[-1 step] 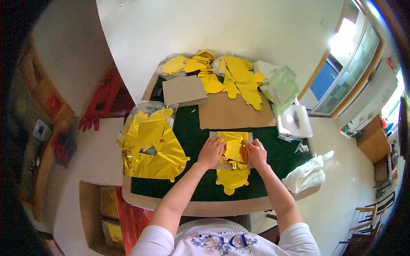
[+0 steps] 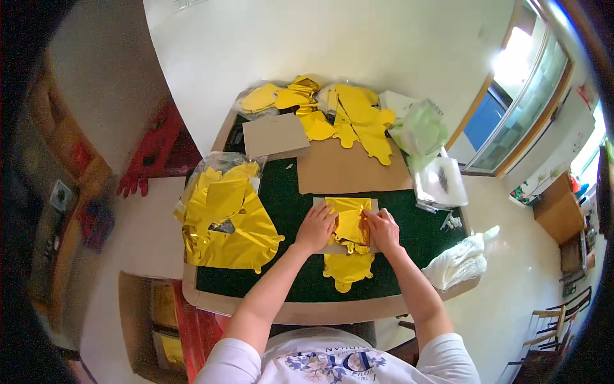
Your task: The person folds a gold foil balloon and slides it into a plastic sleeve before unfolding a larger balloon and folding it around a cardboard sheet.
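A shiny gold foil piece, which looks like a flat foil balloon (image 2: 349,219), lies folded on a small grey-brown cardboard (image 2: 318,203) at the near middle of the table. Its lobed lower part hangs past the card's near edge onto the green surface. At the left edge of the foil, my left hand (image 2: 316,229) is closed, its fingertips gripping the fold. My right hand (image 2: 384,232) pinches the right edge between thumb and fingers. What lies under my fingertips is hidden.
A pile of gold foil pieces in clear plastic (image 2: 230,233) lies to the left. Beyond are a large brown cardboard sheet (image 2: 352,173), a smaller board (image 2: 275,136) and more gold foil (image 2: 364,115). Clear bags (image 2: 441,182) and a white cloth-like bundle (image 2: 457,261) sit on the right.
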Demonstrator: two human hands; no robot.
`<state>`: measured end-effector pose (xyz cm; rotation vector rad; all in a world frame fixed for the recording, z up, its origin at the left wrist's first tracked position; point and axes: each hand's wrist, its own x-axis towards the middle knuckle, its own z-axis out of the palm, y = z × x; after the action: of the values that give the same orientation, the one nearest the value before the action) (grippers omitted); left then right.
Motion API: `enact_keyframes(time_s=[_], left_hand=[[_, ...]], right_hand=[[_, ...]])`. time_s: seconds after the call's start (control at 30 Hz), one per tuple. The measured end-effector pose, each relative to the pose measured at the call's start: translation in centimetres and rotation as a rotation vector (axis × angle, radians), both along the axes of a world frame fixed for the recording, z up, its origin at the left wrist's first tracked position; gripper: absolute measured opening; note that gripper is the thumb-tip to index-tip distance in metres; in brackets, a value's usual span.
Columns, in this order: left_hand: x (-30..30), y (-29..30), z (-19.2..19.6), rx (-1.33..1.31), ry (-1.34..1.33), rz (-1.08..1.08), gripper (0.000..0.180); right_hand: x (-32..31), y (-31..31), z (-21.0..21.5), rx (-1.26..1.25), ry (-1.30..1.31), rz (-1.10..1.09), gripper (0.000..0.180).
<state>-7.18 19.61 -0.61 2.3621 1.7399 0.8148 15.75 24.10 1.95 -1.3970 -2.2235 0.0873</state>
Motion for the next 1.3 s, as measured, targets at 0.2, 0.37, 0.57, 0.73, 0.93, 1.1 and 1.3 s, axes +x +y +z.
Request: enact_keyframes(time_s=[0.2,0.37,0.57,0.73,0.93,1.1,1.3], left_hand=[[0.2,0.0,0.0,0.000,0.002,0.013,0.034],[0.1,0.1,0.2,-0.092,0.019,0.014,0.036],[0.3,0.0,-0.2,-0.024,0.006,0.012,0.034],[0.1,0.1,-0.7,-0.009,0.016,0.019,0.034],[0.5,0.2,-0.8,-0.005,0.008,0.016,0.035],[0.2,0.0,-0.5,-0.024,0.014,0.022,0.034],[0.1,0.0,-0.2,-0.009,0.010,0.017,0.034]], right_hand=[[1.1,1.6,-0.7,-0.119,0.189,-0.297,0.021],[0.7,2.4,0.3,-0.026,0.029,-0.225,0.022],[-0.7,2.7,-0.2,-0.177,0.285,-0.135,0.018],[-1.1,4.0,-0.3,-0.380,0.359,-0.295,0.031],[0.4,6.2,-1.2,-0.650,0.482,-0.382,0.042],[0.1,4.1,1.4,-0.899,0.535,-0.312,0.051],[0.6,1.7,1.5,-0.934,0.680,-0.179,0.067]])
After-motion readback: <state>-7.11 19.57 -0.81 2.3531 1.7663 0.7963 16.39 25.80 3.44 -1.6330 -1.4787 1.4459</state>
